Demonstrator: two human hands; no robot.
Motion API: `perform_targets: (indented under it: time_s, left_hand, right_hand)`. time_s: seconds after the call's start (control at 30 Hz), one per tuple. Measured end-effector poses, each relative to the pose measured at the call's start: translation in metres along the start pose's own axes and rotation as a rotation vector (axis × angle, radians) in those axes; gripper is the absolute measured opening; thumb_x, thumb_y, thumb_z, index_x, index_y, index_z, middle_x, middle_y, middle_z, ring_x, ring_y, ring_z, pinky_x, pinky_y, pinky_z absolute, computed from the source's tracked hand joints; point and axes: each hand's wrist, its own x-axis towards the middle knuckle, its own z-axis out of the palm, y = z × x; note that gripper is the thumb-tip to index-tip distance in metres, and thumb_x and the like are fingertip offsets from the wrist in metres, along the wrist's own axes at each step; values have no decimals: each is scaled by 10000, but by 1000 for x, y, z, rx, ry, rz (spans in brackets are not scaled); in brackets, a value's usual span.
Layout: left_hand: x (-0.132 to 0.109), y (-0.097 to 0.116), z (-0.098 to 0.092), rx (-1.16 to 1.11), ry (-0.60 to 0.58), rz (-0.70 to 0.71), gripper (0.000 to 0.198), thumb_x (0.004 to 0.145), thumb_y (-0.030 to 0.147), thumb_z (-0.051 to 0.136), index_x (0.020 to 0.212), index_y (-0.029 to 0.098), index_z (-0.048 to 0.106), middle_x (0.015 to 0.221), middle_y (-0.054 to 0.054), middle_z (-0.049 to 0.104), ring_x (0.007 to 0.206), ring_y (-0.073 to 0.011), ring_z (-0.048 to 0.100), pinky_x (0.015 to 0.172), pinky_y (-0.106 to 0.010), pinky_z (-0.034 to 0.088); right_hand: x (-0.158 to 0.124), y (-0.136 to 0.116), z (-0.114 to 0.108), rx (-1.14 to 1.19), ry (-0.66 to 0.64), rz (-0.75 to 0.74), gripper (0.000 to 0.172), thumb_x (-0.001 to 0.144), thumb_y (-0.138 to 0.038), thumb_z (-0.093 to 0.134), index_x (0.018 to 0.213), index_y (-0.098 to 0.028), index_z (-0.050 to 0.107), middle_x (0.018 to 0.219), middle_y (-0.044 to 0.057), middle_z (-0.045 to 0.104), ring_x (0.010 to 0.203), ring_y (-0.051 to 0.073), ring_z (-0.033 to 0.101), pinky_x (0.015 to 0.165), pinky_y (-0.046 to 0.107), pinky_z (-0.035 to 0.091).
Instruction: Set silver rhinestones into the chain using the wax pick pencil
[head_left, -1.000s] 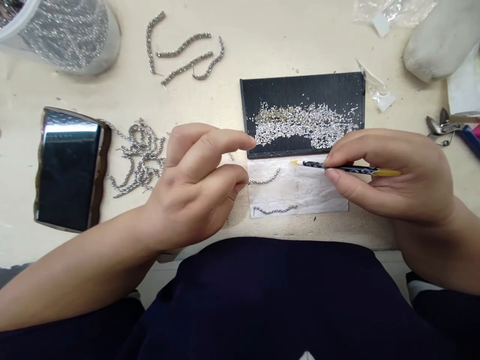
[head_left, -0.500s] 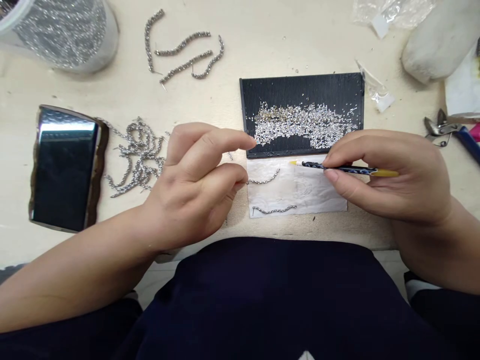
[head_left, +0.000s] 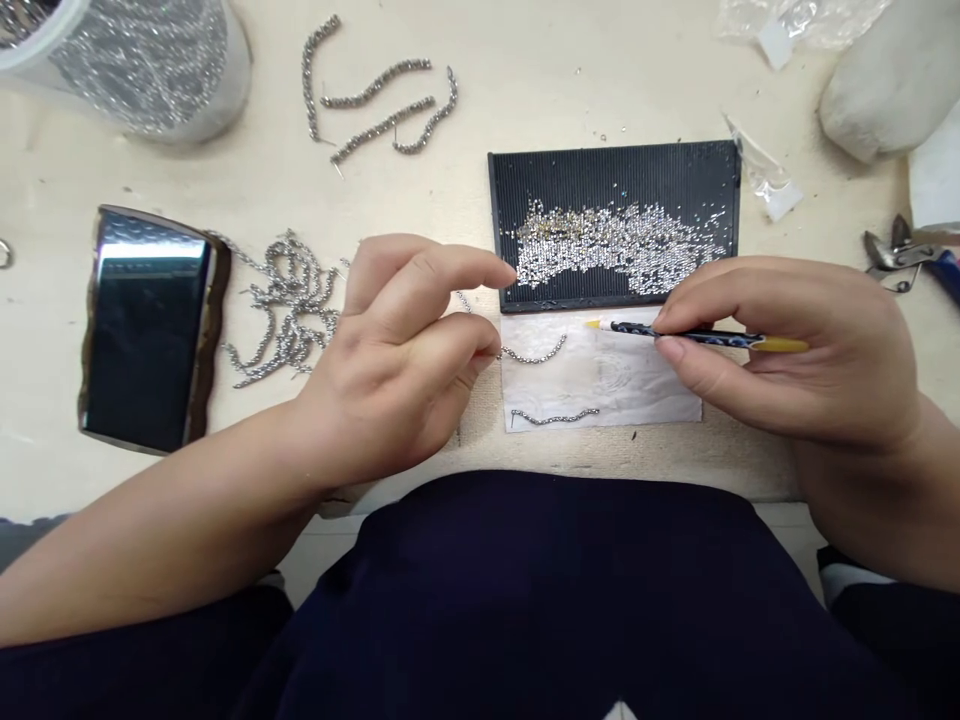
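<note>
My left hand (head_left: 420, 350) pinches a thin, curved silver beaded strand (head_left: 534, 356) between thumb and fingers, its free end hanging over a white sheet (head_left: 637, 385). The index finger stretches out to the lower left corner of a black ridged tray (head_left: 615, 170). Loose sparkling stones (head_left: 652, 250) lie spread over the tray's lower half. In my right hand (head_left: 810, 350) is a dark patterned pencil (head_left: 637, 329) with a yellow tip, held level above the sheet near its top edge. Another short beaded strand (head_left: 555, 417) rests along the sheet's lower edge.
Left of my hand lie a heap of silver strands (head_left: 289, 300) and a phone (head_left: 146, 340). Several thicker beaded strips (head_left: 382, 128) are farther back. A plastic tub (head_left: 150, 70) stands top left. On the right are pliers (head_left: 900, 255), a small plastic bag (head_left: 765, 175) and a whitish lump (head_left: 885, 90).
The whole view has shifted slightly, so things appear a little farther right. Both hands keep nearly the same pose, still holding the strand and the pencil.
</note>
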Motion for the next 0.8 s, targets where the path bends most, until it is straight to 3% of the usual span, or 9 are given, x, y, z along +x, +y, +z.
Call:
perform_targets:
  time_s: [0.6, 0.8]
  left_hand:
    - [4, -3, -3, -82, -29, -12, 180, 1025, 91, 652, 1076, 248, 579, 1452, -63, 697, 1256, -268, 678, 1090, -512, 602]
    - [3, -7, -2, -134, -39, -54, 139, 1025, 138, 652, 1048, 272, 624, 1446, -52, 716, 1270, -279, 682, 1080, -527, 612]
  right_hand:
    - [0, -4, -1, 17, 6, 40, 212, 874, -64, 761, 892, -274, 741, 785, -13, 761, 684, 185, 731, 614, 315, 553]
    - [3, -2, 0, 48, 65, -52, 228, 854, -48, 801, 894, -271, 778, 761, -7, 762, 644, 174, 721, 564, 295, 581]
